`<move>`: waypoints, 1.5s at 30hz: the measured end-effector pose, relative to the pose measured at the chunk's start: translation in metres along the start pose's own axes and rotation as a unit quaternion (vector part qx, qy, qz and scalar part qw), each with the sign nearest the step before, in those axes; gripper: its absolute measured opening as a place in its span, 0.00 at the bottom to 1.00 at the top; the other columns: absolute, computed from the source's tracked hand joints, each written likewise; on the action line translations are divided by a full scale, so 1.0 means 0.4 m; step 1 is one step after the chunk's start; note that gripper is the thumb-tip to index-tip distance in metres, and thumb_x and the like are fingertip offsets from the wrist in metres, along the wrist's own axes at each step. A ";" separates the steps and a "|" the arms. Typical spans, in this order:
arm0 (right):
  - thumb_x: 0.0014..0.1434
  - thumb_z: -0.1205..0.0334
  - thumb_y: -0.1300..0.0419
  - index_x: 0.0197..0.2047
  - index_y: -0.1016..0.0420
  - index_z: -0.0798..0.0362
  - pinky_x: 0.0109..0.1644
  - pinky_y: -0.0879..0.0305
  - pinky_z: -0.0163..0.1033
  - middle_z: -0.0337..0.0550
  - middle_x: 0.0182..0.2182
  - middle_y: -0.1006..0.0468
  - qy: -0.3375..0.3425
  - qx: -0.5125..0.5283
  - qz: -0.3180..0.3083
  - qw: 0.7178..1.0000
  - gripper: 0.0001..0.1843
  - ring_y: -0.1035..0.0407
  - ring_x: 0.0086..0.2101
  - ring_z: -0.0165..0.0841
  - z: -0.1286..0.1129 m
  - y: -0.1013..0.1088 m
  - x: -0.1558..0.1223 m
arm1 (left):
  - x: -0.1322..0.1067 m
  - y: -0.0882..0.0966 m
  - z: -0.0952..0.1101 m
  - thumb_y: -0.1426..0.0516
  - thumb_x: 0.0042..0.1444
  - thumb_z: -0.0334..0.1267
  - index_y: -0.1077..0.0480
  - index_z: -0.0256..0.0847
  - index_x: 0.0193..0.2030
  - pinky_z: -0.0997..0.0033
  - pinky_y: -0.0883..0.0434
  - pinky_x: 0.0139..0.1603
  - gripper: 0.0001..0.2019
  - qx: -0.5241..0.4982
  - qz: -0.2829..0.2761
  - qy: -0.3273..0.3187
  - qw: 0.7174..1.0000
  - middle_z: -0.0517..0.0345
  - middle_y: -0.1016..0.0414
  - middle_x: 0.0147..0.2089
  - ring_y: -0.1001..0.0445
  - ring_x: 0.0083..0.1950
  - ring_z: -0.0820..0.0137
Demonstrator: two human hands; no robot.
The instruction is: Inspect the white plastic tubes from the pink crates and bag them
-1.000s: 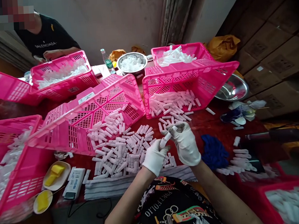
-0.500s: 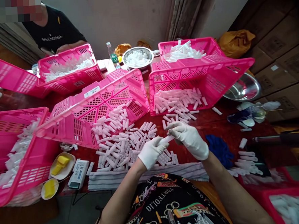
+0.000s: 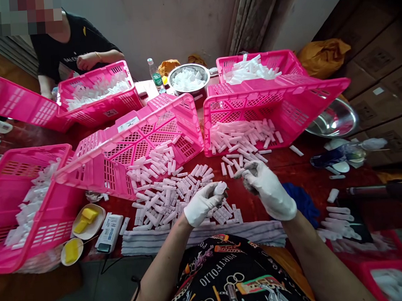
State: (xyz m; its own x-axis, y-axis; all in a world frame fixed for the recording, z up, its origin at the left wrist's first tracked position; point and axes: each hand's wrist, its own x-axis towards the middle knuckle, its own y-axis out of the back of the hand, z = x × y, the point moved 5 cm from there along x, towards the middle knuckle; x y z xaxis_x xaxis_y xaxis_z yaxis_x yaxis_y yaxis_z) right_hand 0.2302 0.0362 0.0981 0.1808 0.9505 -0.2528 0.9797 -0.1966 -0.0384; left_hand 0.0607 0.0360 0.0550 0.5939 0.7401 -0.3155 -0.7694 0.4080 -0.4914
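Beyond the towel edge (image 3: pixel 152 240), open gap between hands (image 3: pixel 201 206) (image 3: pixel 274 189), tube (image 3: pixel 220 188) in left

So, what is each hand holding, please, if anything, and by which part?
The left hand holds a white tube around its side, one end exposed; nothing shows in the right hand.

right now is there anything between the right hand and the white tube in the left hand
Nothing visible: the right hand is apart from the white tube in the left hand, with an open gap over the red tabletop between them.
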 end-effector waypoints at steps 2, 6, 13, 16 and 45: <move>0.53 0.52 0.38 0.37 0.33 0.53 0.20 0.51 0.31 0.36 0.23 0.29 0.023 -0.049 0.040 0.998 0.15 0.45 0.18 0.22 -0.016 0.009 -0.012 | 0.001 0.003 -0.003 0.33 0.44 0.45 0.31 0.35 0.42 0.74 0.38 0.36 0.22 -0.015 -0.004 -0.014 1.000 0.53 0.30 0.40 0.33 0.37 0.74; 0.55 0.52 0.38 0.35 0.24 0.54 0.26 0.41 0.33 0.46 0.39 0.26 0.115 -0.123 0.043 0.985 0.13 0.36 0.28 0.26 -0.075 0.001 -0.043 | 0.004 0.001 -0.005 0.32 0.42 0.45 0.30 0.34 0.41 0.73 0.37 0.37 0.23 0.009 0.027 -0.009 1.000 0.52 0.29 0.39 0.34 0.37 0.73; 0.56 0.56 0.40 0.30 0.26 0.53 0.37 0.35 0.36 0.42 0.32 0.29 0.183 -0.201 -0.021 0.962 0.09 0.33 0.33 0.30 -0.098 -0.044 -0.045 | -0.003 -0.023 0.007 0.35 0.43 0.53 0.31 0.33 0.46 0.75 0.38 0.37 0.29 0.096 0.030 0.012 0.995 0.56 0.32 0.37 0.37 0.35 0.75; 0.53 0.60 0.40 0.30 0.32 0.53 0.35 0.37 0.35 0.38 0.27 0.31 0.123 -0.215 -0.034 0.968 0.06 0.35 0.29 0.28 -0.068 -0.033 -0.016 | -0.013 -0.023 0.015 0.39 0.48 0.54 0.31 0.34 0.45 0.76 0.42 0.32 0.26 0.142 0.015 0.020 0.989 0.59 0.35 0.34 0.42 0.31 0.77; 0.60 0.45 0.46 0.30 0.29 0.54 0.39 0.36 0.36 0.41 0.31 0.30 0.086 -0.124 -0.111 0.982 0.20 0.34 0.32 0.29 0.055 -0.034 -0.001 | 0.026 -0.073 -0.045 0.43 0.50 0.59 0.40 0.38 0.33 0.78 0.58 0.18 0.23 -0.071 -0.081 0.137 0.985 0.72 0.54 0.19 0.58 0.17 0.83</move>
State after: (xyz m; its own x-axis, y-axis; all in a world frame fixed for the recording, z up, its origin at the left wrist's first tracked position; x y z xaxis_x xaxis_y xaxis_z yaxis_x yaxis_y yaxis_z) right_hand 0.2147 0.0331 0.0774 -0.0492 0.9940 -0.0977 0.9836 0.0652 0.1683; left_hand 0.0936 0.0222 0.0513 0.7625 0.4917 -0.4204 -0.6298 0.4158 -0.6561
